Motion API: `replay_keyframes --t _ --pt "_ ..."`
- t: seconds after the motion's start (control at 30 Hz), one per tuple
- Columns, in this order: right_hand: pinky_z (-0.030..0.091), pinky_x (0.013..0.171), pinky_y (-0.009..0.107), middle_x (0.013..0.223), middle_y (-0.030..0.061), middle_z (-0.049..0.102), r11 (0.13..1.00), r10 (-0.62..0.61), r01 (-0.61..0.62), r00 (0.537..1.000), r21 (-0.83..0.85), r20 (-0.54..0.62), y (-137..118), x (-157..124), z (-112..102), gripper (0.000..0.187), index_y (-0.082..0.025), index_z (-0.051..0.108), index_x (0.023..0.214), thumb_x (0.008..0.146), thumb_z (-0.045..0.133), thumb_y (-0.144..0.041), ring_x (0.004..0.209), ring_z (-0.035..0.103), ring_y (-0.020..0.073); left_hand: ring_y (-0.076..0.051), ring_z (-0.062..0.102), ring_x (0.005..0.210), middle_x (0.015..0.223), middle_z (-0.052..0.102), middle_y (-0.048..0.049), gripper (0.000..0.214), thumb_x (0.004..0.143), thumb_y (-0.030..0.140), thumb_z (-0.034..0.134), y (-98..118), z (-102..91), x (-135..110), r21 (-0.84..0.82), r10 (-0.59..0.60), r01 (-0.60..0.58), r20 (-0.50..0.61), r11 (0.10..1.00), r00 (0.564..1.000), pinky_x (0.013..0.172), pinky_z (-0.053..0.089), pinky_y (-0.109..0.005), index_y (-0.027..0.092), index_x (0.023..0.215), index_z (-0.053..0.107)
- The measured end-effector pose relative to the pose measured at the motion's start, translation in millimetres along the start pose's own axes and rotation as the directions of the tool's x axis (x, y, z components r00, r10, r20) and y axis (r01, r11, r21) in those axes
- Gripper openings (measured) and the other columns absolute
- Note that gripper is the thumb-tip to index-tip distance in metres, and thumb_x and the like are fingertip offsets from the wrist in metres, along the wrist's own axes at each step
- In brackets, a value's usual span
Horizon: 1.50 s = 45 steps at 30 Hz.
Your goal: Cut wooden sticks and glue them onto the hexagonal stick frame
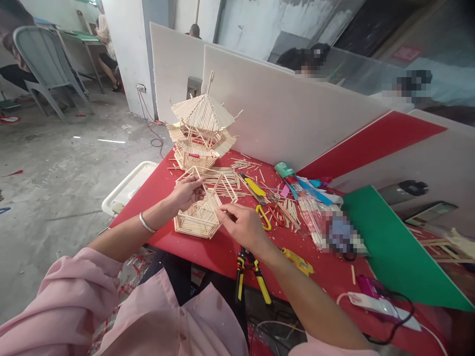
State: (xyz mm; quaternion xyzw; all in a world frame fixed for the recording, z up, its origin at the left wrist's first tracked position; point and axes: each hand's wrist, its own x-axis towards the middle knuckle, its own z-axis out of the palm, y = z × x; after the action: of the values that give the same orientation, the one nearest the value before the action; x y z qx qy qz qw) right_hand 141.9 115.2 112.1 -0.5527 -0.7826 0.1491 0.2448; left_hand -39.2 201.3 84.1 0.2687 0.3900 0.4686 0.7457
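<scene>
A small hexagonal model (198, 228) made of thin wooden sticks rests at the red table's near edge, with upright stick frames (227, 185) along its far side. My left hand (188, 194) is closed at the model's left side, its fingertips at one of these frames. What lies between them is partly hidden. On the right, my right hand (243, 225) pinches a thin stick against the model's corner; only a bit of it shows. Behind both hands stands a finished-looking stick pavilion (203, 116) with a tiered roof.
Loose sticks (245, 163), yellow-handled scissors (263, 217) and pliers (256, 188) lie right of the model. Black-and-yellow cutters (254, 274) overhang the front edge near a yellow glue gun (299, 262). Farther right are bagged sticks (311, 217), a green board (401, 252) and a power strip (384, 309).
</scene>
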Motion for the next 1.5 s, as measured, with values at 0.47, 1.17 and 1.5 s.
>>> replay_keyframes --t 0.47,1.17,1.5 --pt "0.039 0.058 0.025 0.067 -0.0012 0.074 0.989 0.112 -0.100 0.987 -0.107 0.114 -8 28 0 0.021 -0.026 0.078 0.076 0.084 0.063 -0.039 0.061 0.064 0.0140 -0.010 0.058 0.041 0.055 0.059 0.0005 0.018 0.095 0.007 0.050 -2 -1.7 0 -0.059 -0.008 0.008 -0.005 0.998 1.000 0.040 0.046 -0.017 0.016 0.079 0.050" --pt "0.037 0.058 0.025 0.063 -0.0005 0.072 0.993 0.112 -0.107 0.988 -0.058 0.107 -5 27 3 0.024 -0.024 0.077 0.073 0.084 0.061 -0.037 0.058 0.061 0.0137 -0.010 0.060 0.043 0.056 0.059 0.0013 0.014 0.093 0.008 0.056 -6 -6.9 4 -0.087 0.003 0.000 0.031 0.996 1.000 0.042 0.048 -0.017 0.014 0.081 0.054" --pt "0.036 0.056 0.024 0.061 -0.0015 0.070 0.993 0.116 -0.115 0.987 -0.019 0.111 -5 27 2 0.023 -0.023 0.077 0.072 0.084 0.062 -0.036 0.056 0.058 0.0117 -0.010 0.060 0.043 0.056 0.060 0.0006 0.014 0.093 0.008 0.055 -5 -7.0 4 -0.090 -0.004 0.006 0.025 0.996 1.000 0.041 0.047 -0.017 0.014 0.081 0.054"
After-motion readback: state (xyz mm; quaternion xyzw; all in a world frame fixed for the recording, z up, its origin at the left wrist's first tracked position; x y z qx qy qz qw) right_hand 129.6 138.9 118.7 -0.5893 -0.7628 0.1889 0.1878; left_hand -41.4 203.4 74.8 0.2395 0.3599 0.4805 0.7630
